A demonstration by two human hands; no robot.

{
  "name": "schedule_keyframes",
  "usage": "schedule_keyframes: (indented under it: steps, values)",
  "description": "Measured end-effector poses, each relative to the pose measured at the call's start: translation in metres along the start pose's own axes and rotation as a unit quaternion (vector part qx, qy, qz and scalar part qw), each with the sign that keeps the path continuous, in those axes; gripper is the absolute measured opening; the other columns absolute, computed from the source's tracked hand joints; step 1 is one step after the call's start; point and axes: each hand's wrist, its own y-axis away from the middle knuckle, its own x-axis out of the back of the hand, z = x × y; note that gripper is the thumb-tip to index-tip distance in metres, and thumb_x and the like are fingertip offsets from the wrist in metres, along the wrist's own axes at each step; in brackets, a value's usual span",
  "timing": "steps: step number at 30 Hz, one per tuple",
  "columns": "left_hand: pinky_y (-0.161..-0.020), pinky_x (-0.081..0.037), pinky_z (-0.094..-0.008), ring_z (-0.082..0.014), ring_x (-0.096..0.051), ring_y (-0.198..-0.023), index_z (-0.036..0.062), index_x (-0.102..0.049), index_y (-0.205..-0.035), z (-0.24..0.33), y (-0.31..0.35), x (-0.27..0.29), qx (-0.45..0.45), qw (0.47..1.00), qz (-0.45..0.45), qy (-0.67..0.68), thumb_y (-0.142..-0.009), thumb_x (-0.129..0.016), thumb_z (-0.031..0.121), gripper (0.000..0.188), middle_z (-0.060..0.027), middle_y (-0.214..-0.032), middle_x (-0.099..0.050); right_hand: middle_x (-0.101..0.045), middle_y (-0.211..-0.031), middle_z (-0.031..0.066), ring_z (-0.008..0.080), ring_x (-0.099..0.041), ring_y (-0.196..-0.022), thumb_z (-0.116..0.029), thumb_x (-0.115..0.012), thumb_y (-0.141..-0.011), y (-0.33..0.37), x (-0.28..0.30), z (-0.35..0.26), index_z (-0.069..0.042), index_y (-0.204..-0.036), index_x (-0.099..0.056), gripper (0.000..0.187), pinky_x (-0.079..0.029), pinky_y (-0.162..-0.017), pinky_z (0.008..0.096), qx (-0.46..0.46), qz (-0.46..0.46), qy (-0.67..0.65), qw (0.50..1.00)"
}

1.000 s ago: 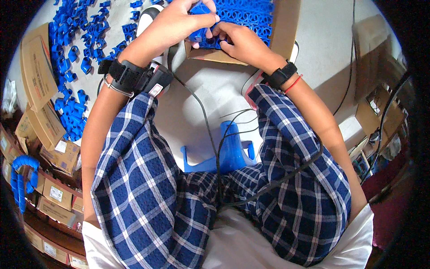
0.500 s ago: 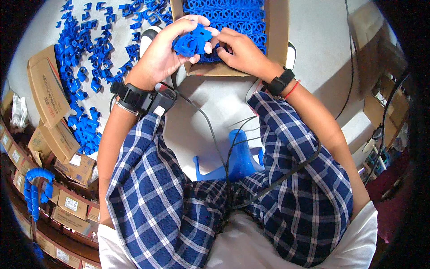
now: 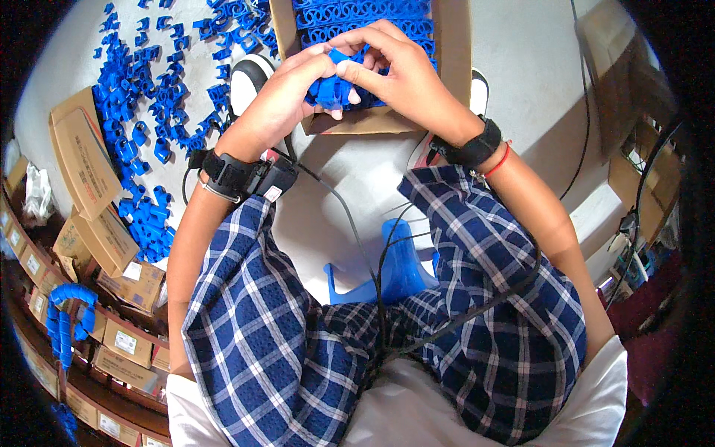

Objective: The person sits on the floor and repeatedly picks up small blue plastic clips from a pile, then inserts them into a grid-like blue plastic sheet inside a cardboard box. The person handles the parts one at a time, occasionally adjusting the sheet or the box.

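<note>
My left hand (image 3: 277, 93) is curled around a small bunch of blue plastic pipe clips (image 3: 328, 92), above the near end of an open cardboard box (image 3: 452, 52). From the right, my right hand (image 3: 410, 73) reaches over the bunch, its thumb and fingers closed on one blue clip (image 3: 339, 56) at the top. The fingertips of both hands nearly meet there and partly hide that clip. Inside the box, blue clips (image 3: 365, 13) lie in neat rows, their round openings showing.
Many loose blue clips (image 3: 123, 112) are scattered across the floor at the left. Cardboard flaps (image 3: 83, 149) stand beside them, near shelved cartons (image 3: 125, 341). A blue stool (image 3: 402, 272) is between my legs. Black cables (image 3: 335, 195) hang from my wrist and across my lap.
My right hand has risen from beside the bunch to over it and closed on a clip. My left hand has tilted inward and dropped slightly, still holding the clips.
</note>
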Motion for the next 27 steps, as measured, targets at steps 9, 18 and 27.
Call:
schedule_keyframes:
  steps: [9,18,27]
  values:
    - [-0.067,-0.054,-0.0292,-0.0163,-0.065,-0.087,0.0031,-0.04,-0.14,0.014,-0.007,-0.014,0.014,0.997,-0.006,-0.076,-0.096,-0.05,0.017,0.047,-0.0096,-0.115,-0.062,-0.067,-0.084,0.0085,0.0148,-0.064,-0.07,-0.016,-0.065,-0.088,-0.001,0.003,0.009,-0.001,-0.104,-0.063,0.022,-0.053,-0.066,0.0287,-0.091,0.091,-0.033,0.991]
    - [-0.066,-0.049,-0.0224,-0.0112,-0.063,-0.082,0.0049,-0.061,-0.108,0.037,-0.003,0.104,-0.164,0.908,0.259,-0.285,-0.095,-0.055,0.02,0.021,-0.0049,-0.099,-0.065,-0.058,-0.068,-0.0013,0.0039,-0.049,-0.061,-0.015,-0.056,-0.092,0.003,0.02,0.024,-0.007,-0.108,-0.067,0.021,-0.042,-0.056,0.0231,-0.139,0.112,-0.027,0.984]
    - [-0.083,-0.052,-0.0432,-0.0378,-0.062,-0.096,0.01,-0.062,-0.116,-0.008,-0.017,0.13,-0.214,0.679,0.287,-0.641,-0.087,-0.06,0.03,0.036,-0.0158,-0.117,-0.06,-0.063,-0.074,0.0012,0.0063,-0.054,-0.069,-0.019,-0.062,-0.09,0.017,0.016,0.036,-0.003,-0.096,-0.068,0.018,-0.047,-0.066,0.0242,-0.183,-0.006,-0.009,0.983]
